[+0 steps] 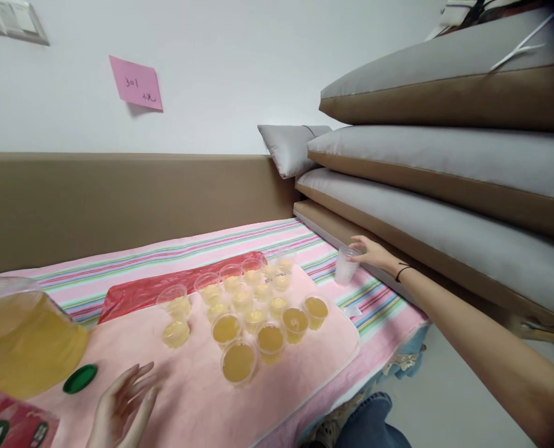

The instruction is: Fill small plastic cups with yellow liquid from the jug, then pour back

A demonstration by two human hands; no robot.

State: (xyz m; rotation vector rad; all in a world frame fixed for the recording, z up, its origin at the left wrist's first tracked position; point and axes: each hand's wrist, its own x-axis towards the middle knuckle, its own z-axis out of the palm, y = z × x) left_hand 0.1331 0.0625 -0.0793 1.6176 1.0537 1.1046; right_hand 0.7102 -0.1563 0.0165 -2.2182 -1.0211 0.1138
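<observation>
My right hand [371, 255] reaches out to a stack of clear plastic cups [345, 269] by the sofa cushions, its fingers closed on the rim at the top. My left hand [126, 404] hovers low over the pink cloth with fingers apart and nothing in it. Close by it lies a green bottle cap [79, 378]. At the left edge is a large clear bottle [29, 339] of yellow drink, partly out of view. Several clear cups with yellow drink stand together, including a front cup [238, 363]; two more cups [176, 333] stand apart on the left.
The pink cloth [295, 398] lies over a striped cover [230, 238], with a red plastic sheet [137, 291] behind the cups. Thick grey and brown cushions [426, 155] are stacked at the right. A red package [18, 420] is at lower left.
</observation>
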